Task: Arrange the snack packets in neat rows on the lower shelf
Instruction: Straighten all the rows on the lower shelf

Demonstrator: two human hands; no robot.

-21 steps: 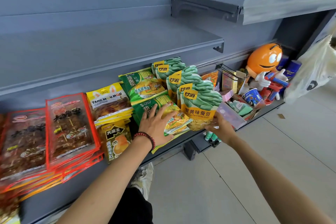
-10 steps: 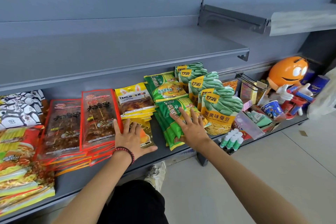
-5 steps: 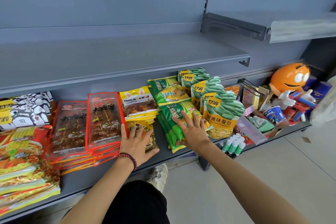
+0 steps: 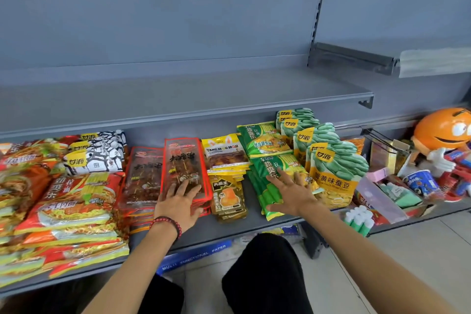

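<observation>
Closest to me are the person's knees in black trousers (image 4: 265,275), tucked in under the front edge of the lower shelf (image 4: 229,228), with a blue box (image 4: 196,255) lying on the floor beneath it. Both bare forearms reach forward over the edge, the left one with a dark red bead bracelet (image 4: 168,222) at the wrist. The left hand (image 4: 178,201) lies flat with straight, spread fingers on the near end of a stack of red-bordered skewer packets (image 4: 183,160); it presses on them and grips nothing. The right hand (image 4: 290,194) is likewise flat and splayed, palm down on the front stack of green noodle packets (image 4: 257,186), holding nothing. Between the two hands sits a small pile of yellow pouches (image 4: 229,196), just beside the red stack. Off to the left, orange noodle packets (image 4: 71,201) are heaped in an untidy slope, and a second red-bordered stack (image 4: 145,173) lies touching the first. To the right stand green bean pouches (image 4: 334,168), leaning back in a row. Further in are yellow TANG MOU MOU packets (image 4: 224,153), more green packets (image 4: 265,140) and black-and-white pouches (image 4: 99,153). At the far right an orange figure (image 4: 443,132) stands among odd items, and above everything runs the grey upper shelf (image 4: 178,99)
</observation>
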